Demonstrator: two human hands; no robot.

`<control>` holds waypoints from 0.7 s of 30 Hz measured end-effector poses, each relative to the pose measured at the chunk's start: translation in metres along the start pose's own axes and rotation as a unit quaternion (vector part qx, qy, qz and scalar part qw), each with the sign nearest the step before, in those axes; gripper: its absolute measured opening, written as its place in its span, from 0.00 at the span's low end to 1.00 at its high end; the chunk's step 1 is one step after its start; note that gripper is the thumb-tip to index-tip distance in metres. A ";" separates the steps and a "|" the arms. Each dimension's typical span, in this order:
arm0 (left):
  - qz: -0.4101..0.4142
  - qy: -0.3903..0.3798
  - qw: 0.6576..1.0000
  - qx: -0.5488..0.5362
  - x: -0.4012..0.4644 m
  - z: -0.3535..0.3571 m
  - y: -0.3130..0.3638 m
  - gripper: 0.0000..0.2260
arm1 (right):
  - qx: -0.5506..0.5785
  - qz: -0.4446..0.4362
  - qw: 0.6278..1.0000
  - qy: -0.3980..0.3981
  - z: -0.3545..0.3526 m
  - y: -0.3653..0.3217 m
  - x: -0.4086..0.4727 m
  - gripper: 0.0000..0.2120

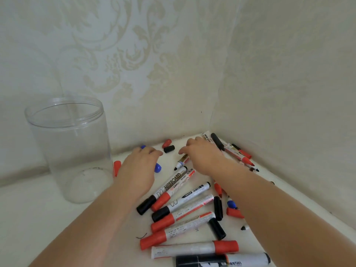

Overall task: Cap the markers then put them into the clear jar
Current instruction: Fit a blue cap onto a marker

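Jar (69,151): clear, upright, no lid, nothing inside, on white tabletop (38,218) at left, close to patterned wall (154,54).

Markers (183,209): loose pile on tabletop center-right, running into the corner. Mix of red- and black-capped bodies, several uncapped w/ tips bare. None in jar.

L hand (138,166): palm down over tabletop just right of jar, fingers reaching fwd, loosely bent. A blue cap (157,167) shows at its right edge, another bit of blue (143,147) at the knuckles. Cannot tell if hand grips either one; fingertips blurred.

R hand (202,155): palm down, fingers curled over an uncapped marker (181,162) w/ black tip pointing toward viewer. Fingers lie on the barrel; real grip or just touching, cannot tell.

Loose caps: red cap (166,143) and black cap (169,148) side by side betw. the two hands, near wall. Another red cap (116,167) betw. jar and L wrist. Black caps (217,228) + blue/red caps lie near R forearm.
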State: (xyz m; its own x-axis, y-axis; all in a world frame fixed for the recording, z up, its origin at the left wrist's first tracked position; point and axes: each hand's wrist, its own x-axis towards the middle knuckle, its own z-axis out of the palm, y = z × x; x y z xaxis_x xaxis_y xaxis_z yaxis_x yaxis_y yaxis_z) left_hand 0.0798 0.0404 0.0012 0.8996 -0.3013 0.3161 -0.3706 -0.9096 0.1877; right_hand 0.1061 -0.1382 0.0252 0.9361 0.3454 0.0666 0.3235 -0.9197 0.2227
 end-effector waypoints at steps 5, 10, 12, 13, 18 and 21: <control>0.054 -0.003 0.994 0.096 0.010 0.009 -0.006 0.14 | -0.088 -0.032 0.995 0.047 0.008 -0.008 0.012 0.15; -0.108 0.113 0.938 -0.309 -0.005 -0.018 0.010 0.06 | 0.198 0.014 0.941 0.275 -0.012 -0.009 -0.022 0.12; -0.168 0.094 0.821 -0.538 -0.016 -0.029 0.022 0.09 | 0.221 0.005 0.921 0.321 -0.016 -0.011 -0.051 0.11; -0.176 0.079 0.764 -0.616 -0.022 -0.031 0.027 0.10 | 0.220 0.006 0.925 0.309 -0.014 -0.013 -0.067 0.12; -0.191 0.051 0.640 -0.742 -0.049 -0.024 0.039 0.10 | 0.220 0.043 0.935 0.274 0.006 -0.026 -0.119 0.17; -0.176 0.046 0.667 -0.723 -0.051 -0.020 0.041 0.09 | 0.222 0.052 0.928 0.294 0.012 -0.019 -0.123 0.18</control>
State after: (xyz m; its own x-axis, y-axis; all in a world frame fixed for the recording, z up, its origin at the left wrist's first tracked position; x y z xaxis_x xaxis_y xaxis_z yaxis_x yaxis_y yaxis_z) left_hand 0.0144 0.0242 0.0110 0.9962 -0.0631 0.0592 -0.0354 0.3267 0.9445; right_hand -0.0132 -0.1656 0.0016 0.7711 0.1721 0.6130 0.3821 -0.8952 -0.2295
